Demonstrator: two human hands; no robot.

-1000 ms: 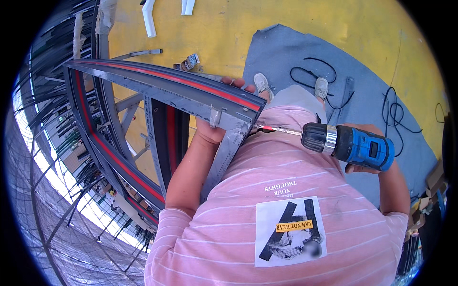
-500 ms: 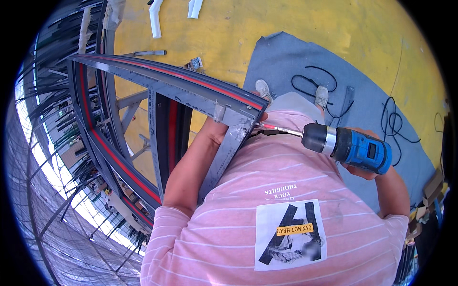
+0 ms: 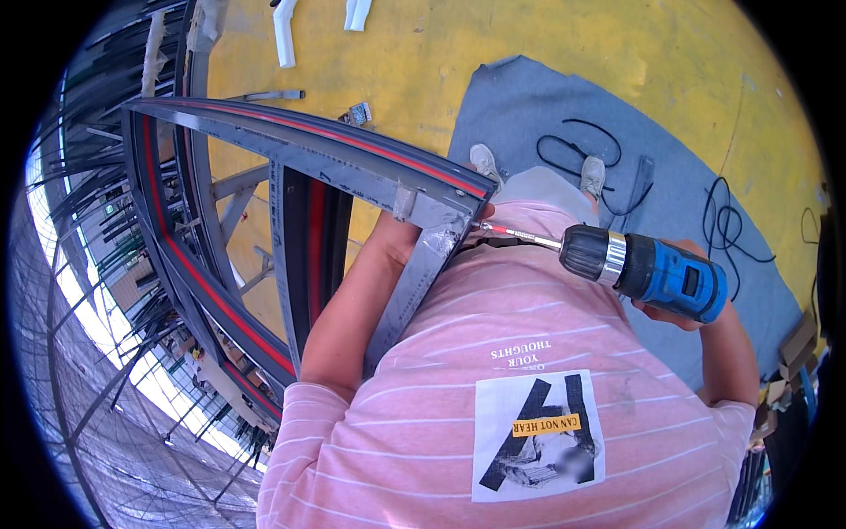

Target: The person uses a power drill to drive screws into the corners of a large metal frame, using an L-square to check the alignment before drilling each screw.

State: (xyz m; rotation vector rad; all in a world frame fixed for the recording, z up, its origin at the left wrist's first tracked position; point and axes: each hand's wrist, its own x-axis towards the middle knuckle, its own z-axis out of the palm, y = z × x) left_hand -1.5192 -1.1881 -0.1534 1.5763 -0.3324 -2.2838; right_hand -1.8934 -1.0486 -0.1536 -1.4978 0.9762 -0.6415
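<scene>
A blue and black cordless drill is in my right hand, whose fingers wrap round its grip beneath the body. The drill lies level, its long driver bit with a red band pointing left. The bit's tip meets the outer side of a dark metal frame at its near corner. My left hand reaches through the frame's opening and grips that corner from behind. Most of its fingers are hidden by the metal; a fingertip shows past the edge. Red strips run along the frame's grooves.
More metal profiles with red strips stand at the left, with a rack of dark bars beyond. A grey mat lies on the yellow floor, with black cords on it. White foam pieces lie at the far side.
The drill has shifted very slightly to the right and down in view. The frame's corner and my left hand stay nearly where they were.
</scene>
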